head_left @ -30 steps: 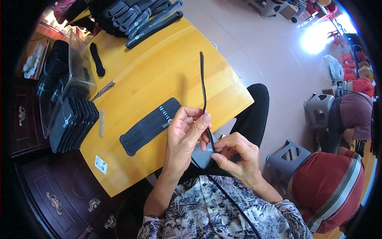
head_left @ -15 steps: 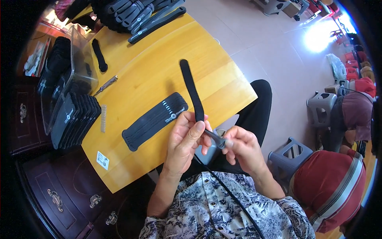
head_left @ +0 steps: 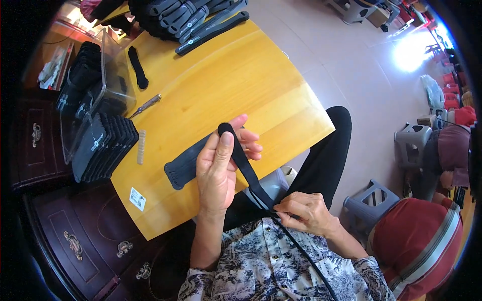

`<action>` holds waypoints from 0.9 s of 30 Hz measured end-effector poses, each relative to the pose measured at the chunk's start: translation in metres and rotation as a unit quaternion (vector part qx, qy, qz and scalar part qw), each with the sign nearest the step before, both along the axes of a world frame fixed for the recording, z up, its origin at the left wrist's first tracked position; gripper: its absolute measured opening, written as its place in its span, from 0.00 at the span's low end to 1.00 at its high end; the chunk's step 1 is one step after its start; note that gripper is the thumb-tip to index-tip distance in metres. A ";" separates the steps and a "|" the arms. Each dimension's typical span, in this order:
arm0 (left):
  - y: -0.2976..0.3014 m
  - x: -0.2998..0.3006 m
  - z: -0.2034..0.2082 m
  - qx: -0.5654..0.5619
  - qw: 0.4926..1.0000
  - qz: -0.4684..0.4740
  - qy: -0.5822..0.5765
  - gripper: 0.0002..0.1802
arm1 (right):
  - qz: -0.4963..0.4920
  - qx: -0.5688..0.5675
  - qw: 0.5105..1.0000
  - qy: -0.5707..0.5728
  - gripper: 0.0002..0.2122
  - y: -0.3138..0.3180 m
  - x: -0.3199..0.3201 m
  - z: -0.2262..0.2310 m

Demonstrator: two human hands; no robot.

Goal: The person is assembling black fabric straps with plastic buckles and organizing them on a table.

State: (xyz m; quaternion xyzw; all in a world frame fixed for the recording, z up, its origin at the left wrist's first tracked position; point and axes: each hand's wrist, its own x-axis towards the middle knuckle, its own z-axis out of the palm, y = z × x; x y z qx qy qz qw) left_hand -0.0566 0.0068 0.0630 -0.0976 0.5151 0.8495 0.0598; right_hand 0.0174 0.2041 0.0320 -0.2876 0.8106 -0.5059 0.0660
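Note:
A black fabric strap [head_left: 245, 166] runs slantwise between my hands, over my lap and the table's near edge. My left hand [head_left: 217, 168] pinches its rounded end between thumb and fingers, the other fingers partly spread. Lower down and to the right, my right hand [head_left: 307, 213] is closed on the strap's other end, which its fingers mostly hide. Behind my left hand, a flat bundle of black straps [head_left: 181, 165] lies on the yellow table [head_left: 251, 75], partly covered from sight.
A clear plastic bin [head_left: 104, 60] of black straps stands at the left, with a stack of black straps [head_left: 103, 148] beside it. A small pointed tool [head_left: 146, 105], a pale ribbed strip [head_left: 142, 147] and a white label [head_left: 137, 199] lie nearby. More straps [head_left: 186, 20] are heaped at the far edge.
My left hand has shifted to the strap's rounded far end, bringing it down toward me. My right hand has moved lower, and the strap now stretches between both hands. The view has shifted slightly.

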 end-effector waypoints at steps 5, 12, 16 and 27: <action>0.003 0.011 -0.003 0.067 0.995 -0.067 0.028 0.26 | 0.045 0.032 0.994 -0.093 0.04 0.008 -0.008 0.005; 0.019 0.021 -0.001 -0.111 0.980 -0.136 0.093 0.24 | -0.132 -0.069 0.984 -0.095 0.05 0.012 -0.046 0.045; 0.025 0.031 -0.002 -0.134 0.978 -0.127 0.095 0.11 | -0.200 -0.127 0.970 -0.058 0.05 0.001 -0.055 0.055; 0.044 0.027 0.021 -0.209 0.931 -0.192 0.228 0.08 | -0.153 -0.159 0.967 -0.129 0.09 0.032 -0.041 0.091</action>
